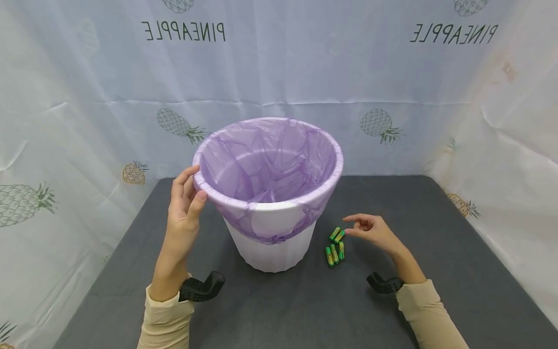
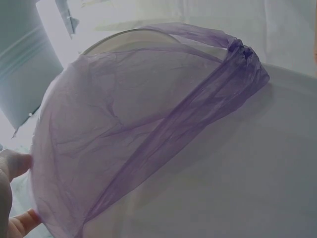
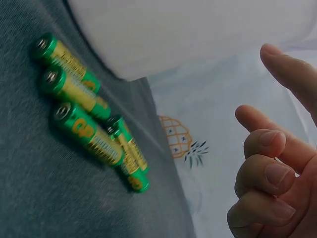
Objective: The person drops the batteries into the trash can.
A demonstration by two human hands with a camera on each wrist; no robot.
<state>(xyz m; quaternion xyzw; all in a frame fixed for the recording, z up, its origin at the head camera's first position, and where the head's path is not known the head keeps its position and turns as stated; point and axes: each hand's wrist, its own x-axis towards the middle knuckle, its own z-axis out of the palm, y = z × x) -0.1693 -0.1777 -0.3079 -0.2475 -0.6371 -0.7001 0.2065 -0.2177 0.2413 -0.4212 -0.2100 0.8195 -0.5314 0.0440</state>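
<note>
A person's left hand (image 1: 183,213) grips the rim of a white plastic bin (image 1: 272,242), thumb on the outside and fingers curled over the edge, pinching the thin purple bag (image 1: 270,165) that lines it. The right hand (image 1: 372,232) hovers just beside a cluster of five batteries (image 1: 334,247), its fingers loosely bent and holding nothing, the fingertips (image 3: 270,144) close to the nearest cell but apart from it.

One bin stands on the table (image 1: 436,271), round, tapering toward its base, with ribbed sides; its single liner is crinkled and translucent, folded over the rim and hanging part-way down the outside. The five batteries are small cylinders in green and yellow wrappers, lying on their sides just to the right of the bin's base, three roughly parallel and two angled above them. The table is covered in dark grey, felt-like fabric. Behind it hangs a creased pale sheet (image 1: 305,72) printed with pineapples.
</note>
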